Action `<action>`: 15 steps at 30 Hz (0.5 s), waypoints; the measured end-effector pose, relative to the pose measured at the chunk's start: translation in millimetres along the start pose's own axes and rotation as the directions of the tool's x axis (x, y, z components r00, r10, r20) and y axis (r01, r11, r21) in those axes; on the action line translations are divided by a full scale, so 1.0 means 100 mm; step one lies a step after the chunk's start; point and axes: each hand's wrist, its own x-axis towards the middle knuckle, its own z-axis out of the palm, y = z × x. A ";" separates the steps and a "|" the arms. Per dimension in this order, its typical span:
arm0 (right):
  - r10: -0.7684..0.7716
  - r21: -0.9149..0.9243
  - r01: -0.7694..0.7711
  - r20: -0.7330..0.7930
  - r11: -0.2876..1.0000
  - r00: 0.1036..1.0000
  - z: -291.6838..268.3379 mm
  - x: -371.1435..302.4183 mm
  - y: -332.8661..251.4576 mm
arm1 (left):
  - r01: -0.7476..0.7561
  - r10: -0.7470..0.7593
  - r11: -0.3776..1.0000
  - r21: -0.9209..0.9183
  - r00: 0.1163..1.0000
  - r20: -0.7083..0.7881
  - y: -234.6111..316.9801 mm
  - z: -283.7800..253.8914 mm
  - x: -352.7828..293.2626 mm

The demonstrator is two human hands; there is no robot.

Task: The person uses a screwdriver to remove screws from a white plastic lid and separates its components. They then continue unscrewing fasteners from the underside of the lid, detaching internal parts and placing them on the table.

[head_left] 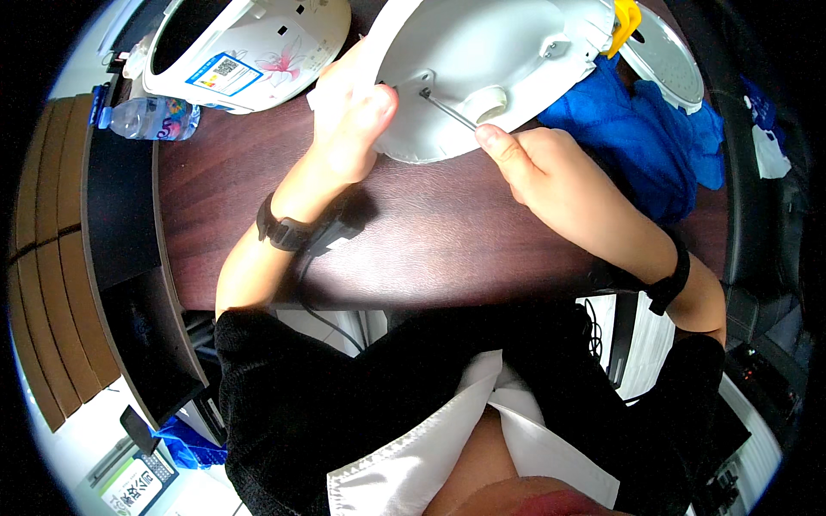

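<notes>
My left hand (348, 120) is closed round the near left edge of a white plastic cover (439, 43), its thumb inside the rim. The cover is tilted with its hollow inner side facing me. My right hand (533, 159) grips a screwdriver (452, 109), whose handle is hidden in the fist. The dark tip of its thin metal shaft is at a small screw post inside the cover. Close to the shaft, a short round collar rises from the cover's inner wall. A yellow part (625, 27) sits at the cover's far right end.
A white rice cooker body (258, 64) with a flower print stands at the far left, a water bottle (146, 119) lying beside it. At right, a blue towel (632, 129) lies under a round grey-white lid plate (662, 60). Cardboard boxes (52, 258) are left of the dark wooden table (413, 232).
</notes>
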 end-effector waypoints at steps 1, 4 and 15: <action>-0.005 0.031 0.005 0.003 1.000 1.000 0.01 -0.01 -0.01 | -0.009 0.009 1.000 0.012 1.000 0.000 0.01 0.00 0.00; 0.032 0.085 -0.035 0.028 0.996 0.999 0.03 -0.04 0.01 | -0.055 0.056 0.998 0.039 0.998 -0.009 0.03 0.02 0.02; 0.091 0.204 -0.105 0.080 0.973 0.993 0.08 -0.08 0.05 | -0.064 0.066 0.995 0.082 0.998 -0.019 0.04 0.04 0.03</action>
